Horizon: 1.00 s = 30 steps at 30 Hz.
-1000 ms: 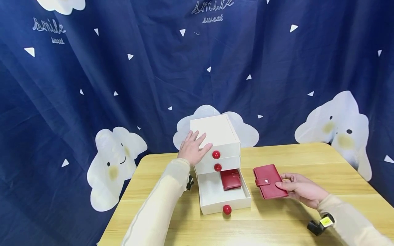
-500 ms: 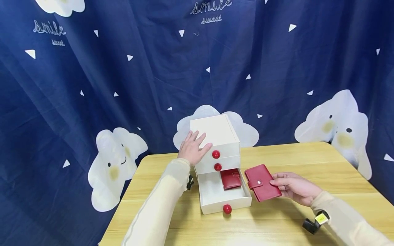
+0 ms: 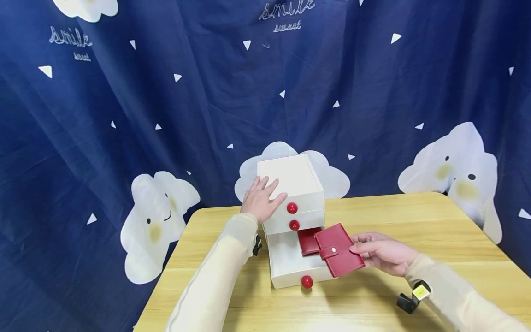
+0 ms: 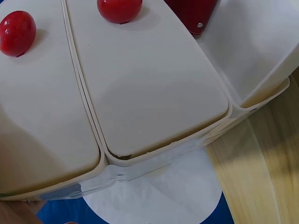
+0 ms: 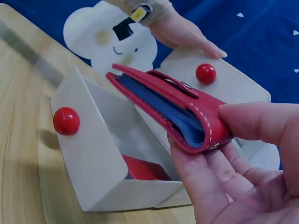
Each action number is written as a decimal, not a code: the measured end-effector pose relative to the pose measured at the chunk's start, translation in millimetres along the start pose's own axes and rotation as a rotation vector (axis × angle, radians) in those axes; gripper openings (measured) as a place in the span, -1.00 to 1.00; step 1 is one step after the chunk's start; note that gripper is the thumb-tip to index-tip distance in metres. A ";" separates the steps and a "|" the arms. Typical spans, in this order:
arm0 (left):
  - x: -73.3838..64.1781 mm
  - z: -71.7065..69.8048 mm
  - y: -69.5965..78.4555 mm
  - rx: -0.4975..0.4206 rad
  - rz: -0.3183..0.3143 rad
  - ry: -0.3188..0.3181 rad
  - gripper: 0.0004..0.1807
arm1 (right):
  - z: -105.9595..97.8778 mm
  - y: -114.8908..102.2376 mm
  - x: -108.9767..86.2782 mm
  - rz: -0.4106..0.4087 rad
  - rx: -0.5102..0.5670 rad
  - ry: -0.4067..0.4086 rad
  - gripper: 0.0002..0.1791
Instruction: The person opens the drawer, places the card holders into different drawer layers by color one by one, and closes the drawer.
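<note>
A white drawer box (image 3: pixel 286 175) with red round knobs stands on the table, its bottom drawer (image 3: pixel 286 263) pulled out. My left hand (image 3: pixel 260 200) rests on the top left edge of the box, fingers spread. In my right hand (image 3: pixel 383 252) a red wallet (image 3: pixel 340 251) with a snap strap is pinched between thumb and fingers; the right wrist view shows blue inner sleeves in this wallet (image 5: pixel 173 112). It hangs over the drawer's right wall. Another red wallet (image 3: pixel 308 242) lies inside the drawer toward the right, partly hidden by the held one and the box above.
The wooden table (image 3: pixel 406 216) extends to both sides of the box. Behind it hangs a dark blue curtain (image 3: pixel 207 92) with white clouds and triangles. Two upper drawers with red knobs (image 3: pixel 292 208) are pushed in above the pulled-out one.
My right hand has moved left with the wallet, from beside the drawer to over its right edge. The left hand has stayed on the box.
</note>
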<state>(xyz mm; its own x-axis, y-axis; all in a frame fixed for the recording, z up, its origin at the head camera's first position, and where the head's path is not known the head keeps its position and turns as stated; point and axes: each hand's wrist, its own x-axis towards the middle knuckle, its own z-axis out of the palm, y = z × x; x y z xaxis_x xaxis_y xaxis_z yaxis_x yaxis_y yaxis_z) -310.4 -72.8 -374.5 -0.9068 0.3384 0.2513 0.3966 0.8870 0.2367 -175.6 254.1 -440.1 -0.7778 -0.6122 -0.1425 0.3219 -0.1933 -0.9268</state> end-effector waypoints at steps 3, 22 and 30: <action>0.1 -0.2 0.1 0.005 0.001 -0.002 -0.20 | 3.0 0.2 4.5 0.006 -0.017 0.008 -0.71; 1.0 0.8 -2.7 0.007 -0.004 0.002 -0.18 | 22.0 13.0 46.8 0.065 -0.080 0.122 -0.68; -0.1 0.4 -0.5 0.006 -0.014 -0.003 -0.20 | 34.0 15.1 58.8 0.079 -0.063 0.112 -0.67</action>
<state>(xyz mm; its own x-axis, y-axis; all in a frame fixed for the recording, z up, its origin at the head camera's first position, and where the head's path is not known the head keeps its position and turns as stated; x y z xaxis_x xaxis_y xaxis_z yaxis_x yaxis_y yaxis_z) -310.6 -73.1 -375.0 -0.9126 0.3269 0.2455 0.3832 0.8933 0.2347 -198.2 189.1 -450.7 -0.8080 -0.5332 -0.2508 0.3528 -0.0967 -0.9307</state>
